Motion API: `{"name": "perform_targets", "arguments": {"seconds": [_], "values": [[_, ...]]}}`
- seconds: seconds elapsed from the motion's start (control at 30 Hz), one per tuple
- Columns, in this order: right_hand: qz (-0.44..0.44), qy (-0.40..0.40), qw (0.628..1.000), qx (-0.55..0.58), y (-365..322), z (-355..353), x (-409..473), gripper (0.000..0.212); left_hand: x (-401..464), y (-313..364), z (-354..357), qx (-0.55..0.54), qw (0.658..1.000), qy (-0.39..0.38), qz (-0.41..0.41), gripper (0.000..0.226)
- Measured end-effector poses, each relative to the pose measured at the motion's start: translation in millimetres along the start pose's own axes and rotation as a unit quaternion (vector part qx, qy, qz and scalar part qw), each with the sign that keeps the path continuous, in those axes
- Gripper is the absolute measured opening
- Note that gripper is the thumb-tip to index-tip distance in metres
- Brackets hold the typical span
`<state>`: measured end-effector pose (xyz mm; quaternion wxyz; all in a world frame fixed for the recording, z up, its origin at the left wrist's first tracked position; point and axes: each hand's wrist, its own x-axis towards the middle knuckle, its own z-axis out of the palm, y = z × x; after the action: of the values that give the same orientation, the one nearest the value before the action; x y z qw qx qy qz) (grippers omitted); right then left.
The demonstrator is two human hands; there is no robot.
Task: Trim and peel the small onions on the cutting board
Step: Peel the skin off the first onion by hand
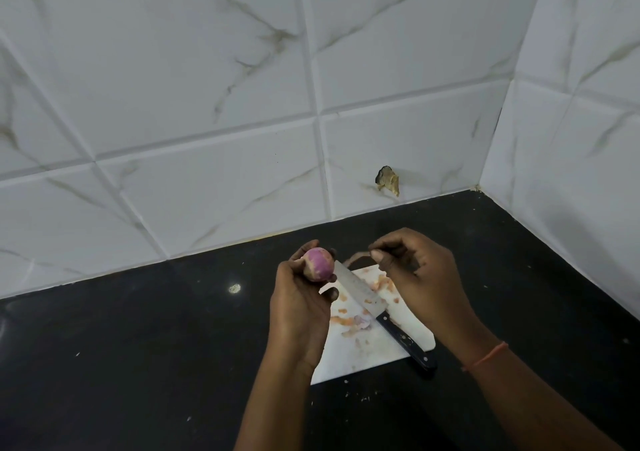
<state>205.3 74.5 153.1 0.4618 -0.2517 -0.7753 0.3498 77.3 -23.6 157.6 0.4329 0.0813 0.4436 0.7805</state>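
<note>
My left hand [301, 305] grips a small purple onion [319, 264], largely bare of dry skin, above the left end of the white cutting board [360, 357]. My right hand [419, 274] hovers over the board's far end, thumb and forefinger pinching a thin strip of onion skin [358, 255] that curls off to the left. A knife with a black handle [375, 317] lies diagonally across the board, untouched, blade toward the onion. Loose orange-brown peel scraps [382, 286] and a pale trimmed piece [362, 322] are scattered on the board.
The board lies on a black countertop [138, 346] speckled with small crumbs. White marble-look tiled walls [207, 138] meet in a corner at the right. A broken hole [388, 180] marks the back wall just above the counter.
</note>
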Motion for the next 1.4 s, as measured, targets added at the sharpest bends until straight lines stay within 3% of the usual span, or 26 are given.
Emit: {"name": "perform_targets", "arguments": {"seconds": [0.17, 0.23, 0.43, 0.7, 0.93, 1.03, 1.13, 1.27, 1.4], "values": [[0.043, 0.031, 0.998, -0.026, 2, 7, -2, 0.016, 2, 0, -1, -0.027, 1.000, -0.012, -0.007, 0.032], [0.008, 0.009, 0.999, -0.050, -1, 11, -3, 0.020, 1, -1, 0, -0.031, 0.999, -0.025, -0.010, 0.030], [-0.062, -0.097, 0.993, 0.016, -17, 23, -4, 0.025, -4, -1, 3, 0.013, 0.997, -0.071, 0.011, 0.030], [-0.041, -0.086, 0.995, 0.018, -15, 20, 2, 0.008, -5, -3, 1, 0.092, 0.993, -0.069, 0.034, 0.022], [-0.036, -0.122, 0.991, -0.035, -9, 19, 4, 0.007, -7, -4, 5, 0.130, 0.988, -0.069, 0.045, 0.022], [-0.043, -0.101, 0.994, 0.002, -9, 18, 2, 0.012, -9, -2, 6, 0.119, 0.989, -0.079, 0.043, 0.031], [-0.067, -0.102, 0.992, 0.025, -10, 15, 2, 0.017, -7, -2, 7, 0.125, 0.987, -0.081, 0.055, 0.020], [-0.051, -0.100, 0.993, 0.048, -11, 11, 5, 0.006, -5, -3, 4, 0.182, 0.979, -0.067, 0.069, 0.023], [-0.034, -0.142, 0.989, 0.007, -8, 10, 8, 0.011, -7, -3, 2, 0.294, 0.948, -0.079, 0.097, 0.019]]}}
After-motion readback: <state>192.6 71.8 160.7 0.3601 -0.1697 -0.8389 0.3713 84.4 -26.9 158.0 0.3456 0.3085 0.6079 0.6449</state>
